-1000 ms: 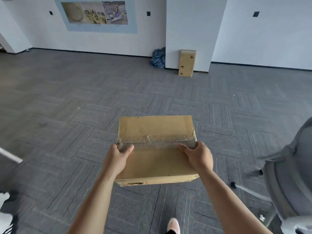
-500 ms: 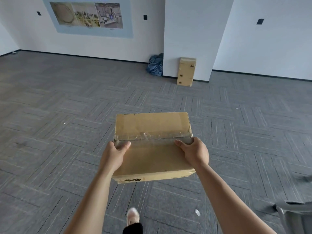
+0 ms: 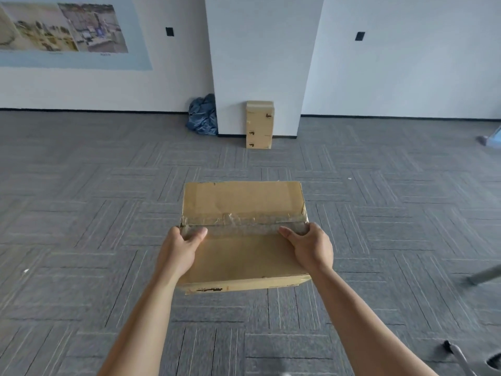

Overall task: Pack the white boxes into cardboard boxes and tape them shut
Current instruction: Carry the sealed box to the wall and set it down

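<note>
- The left hand (image 3: 180,246) and right hand (image 3: 311,249) each clasp a side edge of the taped cardboard box (image 3: 244,237), thumbs on top beside the clear tape seam (image 3: 244,221).
- The box hangs in the air in front of the person, above the grey carpet floor (image 3: 81,213).
- It looks stiff and probably moderately heavy if packed; the tape looks slick, so gripping the side edges near the middle seems safest.
- A stack of cardboard boxes (image 3: 259,124) stands against the pillar (image 3: 260,63) ahead, well apart.

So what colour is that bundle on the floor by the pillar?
Blue, a crumpled bundle; the head view shows it.
</note>
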A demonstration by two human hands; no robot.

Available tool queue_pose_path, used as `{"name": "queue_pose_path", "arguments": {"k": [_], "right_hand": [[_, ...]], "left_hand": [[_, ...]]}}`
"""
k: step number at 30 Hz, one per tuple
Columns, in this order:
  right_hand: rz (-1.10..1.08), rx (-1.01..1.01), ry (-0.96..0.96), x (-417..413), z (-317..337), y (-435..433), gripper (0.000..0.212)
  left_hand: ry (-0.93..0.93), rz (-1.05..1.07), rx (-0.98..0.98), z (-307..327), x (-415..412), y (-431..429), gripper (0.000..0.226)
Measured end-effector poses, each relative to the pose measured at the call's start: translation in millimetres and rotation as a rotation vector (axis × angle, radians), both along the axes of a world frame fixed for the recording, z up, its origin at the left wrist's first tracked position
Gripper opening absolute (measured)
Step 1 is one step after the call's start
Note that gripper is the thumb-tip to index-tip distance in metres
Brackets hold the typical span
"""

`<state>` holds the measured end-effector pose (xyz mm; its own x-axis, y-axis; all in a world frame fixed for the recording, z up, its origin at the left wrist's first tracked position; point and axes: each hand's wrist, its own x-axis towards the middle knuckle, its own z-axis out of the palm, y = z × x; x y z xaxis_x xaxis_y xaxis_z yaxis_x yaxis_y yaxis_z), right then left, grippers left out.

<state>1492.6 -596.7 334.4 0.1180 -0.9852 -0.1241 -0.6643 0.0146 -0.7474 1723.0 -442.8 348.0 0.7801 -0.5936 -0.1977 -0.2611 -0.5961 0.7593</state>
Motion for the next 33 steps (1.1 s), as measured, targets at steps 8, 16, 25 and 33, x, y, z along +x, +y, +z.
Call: {"name": "queue_pose_path", "arguments": {"k": [8,16,25,33], "right_hand": [[-0.045,0.029,-0.039,84,-24,-158,0.050],[-0.011,0.042,-0.020,180,-13,-324,0.051],[-0.053,0.030,0.016,319,-23,-484,0.053],[-0.175,0.037,0.032,431,-25,-604,0.053]], "left_hand": [[0.014,-0.048,0.008,-20,92,-168,0.062],[-0.005,-0.026,0.056,-6,179,-328,0.062],[-0.018,-0.051,0.076,-25,325,-495,0.062],[0.034,-0.164,0.070,-19,452,-642,0.055]]}}
